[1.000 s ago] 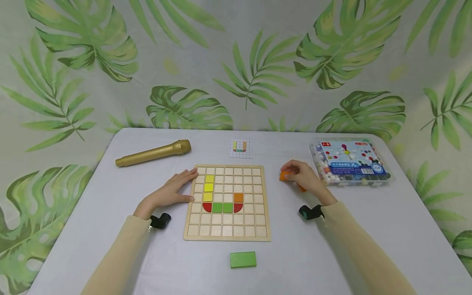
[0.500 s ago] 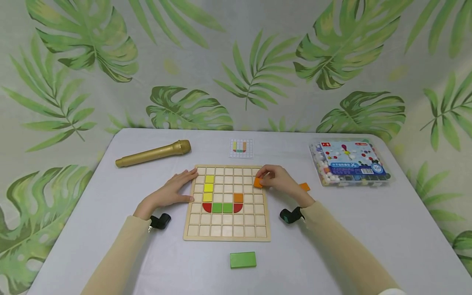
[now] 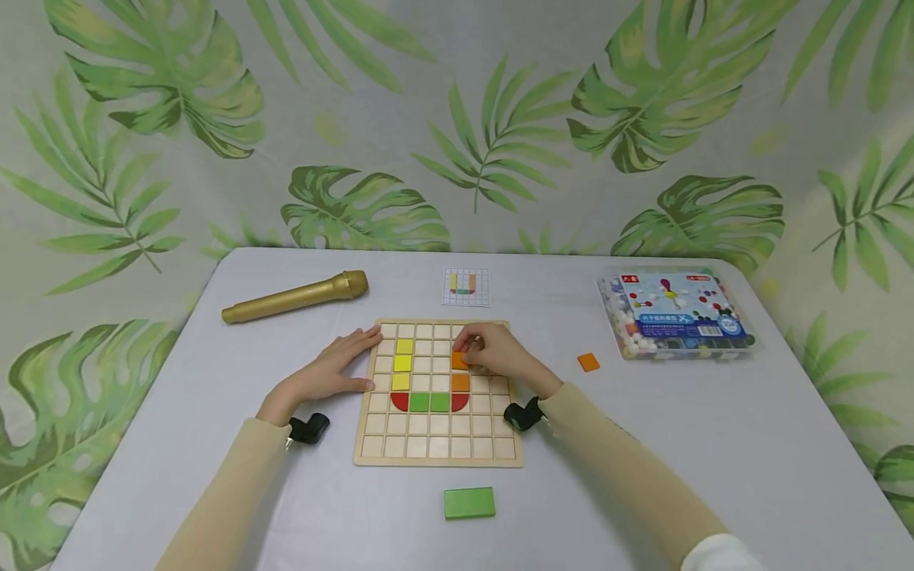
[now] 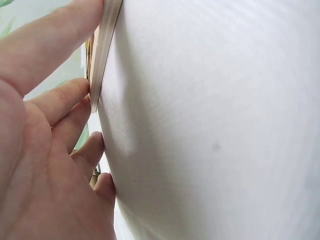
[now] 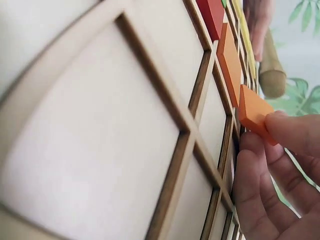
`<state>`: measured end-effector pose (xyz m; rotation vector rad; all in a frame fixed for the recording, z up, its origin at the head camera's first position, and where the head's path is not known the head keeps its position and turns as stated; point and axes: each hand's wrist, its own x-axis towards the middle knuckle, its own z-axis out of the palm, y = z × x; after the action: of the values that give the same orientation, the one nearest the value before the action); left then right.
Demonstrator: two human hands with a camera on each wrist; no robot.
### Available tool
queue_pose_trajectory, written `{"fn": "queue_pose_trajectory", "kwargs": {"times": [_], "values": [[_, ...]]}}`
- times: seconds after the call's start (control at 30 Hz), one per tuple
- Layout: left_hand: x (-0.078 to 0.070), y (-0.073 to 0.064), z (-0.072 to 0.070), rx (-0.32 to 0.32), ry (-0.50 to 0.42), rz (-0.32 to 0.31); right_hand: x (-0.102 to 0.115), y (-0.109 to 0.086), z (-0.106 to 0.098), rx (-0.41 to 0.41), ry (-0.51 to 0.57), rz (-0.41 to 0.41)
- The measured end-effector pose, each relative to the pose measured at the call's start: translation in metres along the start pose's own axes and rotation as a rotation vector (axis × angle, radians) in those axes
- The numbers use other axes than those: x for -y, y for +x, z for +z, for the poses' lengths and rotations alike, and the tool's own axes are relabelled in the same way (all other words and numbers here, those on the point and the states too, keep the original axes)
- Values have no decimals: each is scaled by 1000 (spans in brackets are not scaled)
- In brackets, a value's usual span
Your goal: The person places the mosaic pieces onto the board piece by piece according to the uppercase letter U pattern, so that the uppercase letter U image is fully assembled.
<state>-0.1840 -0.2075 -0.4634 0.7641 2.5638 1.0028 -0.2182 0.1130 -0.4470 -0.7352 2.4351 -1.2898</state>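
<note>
My right hand [image 3: 496,350] pinches an orange square tile [image 5: 256,111] between thumb and fingers. In the head view this tile overlaps the cell just above another orange tile [image 3: 460,382] on the wooden grid board [image 3: 439,461]. Fingers spread, my left hand [image 3: 328,373] rests with fingertips and thumb at the board's left edge. Set in the board are a column of yellow tiles [image 3: 403,363], two green tiles [image 3: 430,402] and a red rounded piece [image 3: 400,402] at each lower corner, forming a U with the orange.
A loose orange tile [image 3: 589,362] lies right of the board, and a green block [image 3: 469,503] in front of it. Behind stands a pattern card [image 3: 466,287]. A gold microphone [image 3: 296,297] lies back left; a clear box [image 3: 678,313] of coloured pieces sits back right.
My right hand has picked up an orange tile from the table right of the board and carried it left over the grid. My left hand has stayed at the board's edge.
</note>
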Motion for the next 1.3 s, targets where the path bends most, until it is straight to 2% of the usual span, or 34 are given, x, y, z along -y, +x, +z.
{"fn": "queue_pose_trajectory", "kwargs": {"times": [0.33, 0.53, 0.7, 0.77, 0.9, 1.03, 1.17, 1.3], "values": [[2, 1, 0, 9, 13, -8, 0, 0, 3, -12, -63, 7], [2, 1, 0, 10, 7, -5, -3, -5, 0, -30, -26, 0], [0, 0, 0, 11, 5, -9, -10, -15, -12, -67, 52, 57], [0, 0, 0, 11, 5, -8, -8, -22, -21, -78, 94, 77], [0, 0, 0, 10, 10, -6, -17, -39, -41, -130, 140, 49], [0, 0, 1, 9, 15, -5, -37, -57, -60, -200, 152, 22], [-1, 0, 0, 12, 13, -10, -49, -77, -77, -247, 162, 38], [0, 1, 1, 12, 20, -12, -56, -96, -89, -258, 165, 73]]}}
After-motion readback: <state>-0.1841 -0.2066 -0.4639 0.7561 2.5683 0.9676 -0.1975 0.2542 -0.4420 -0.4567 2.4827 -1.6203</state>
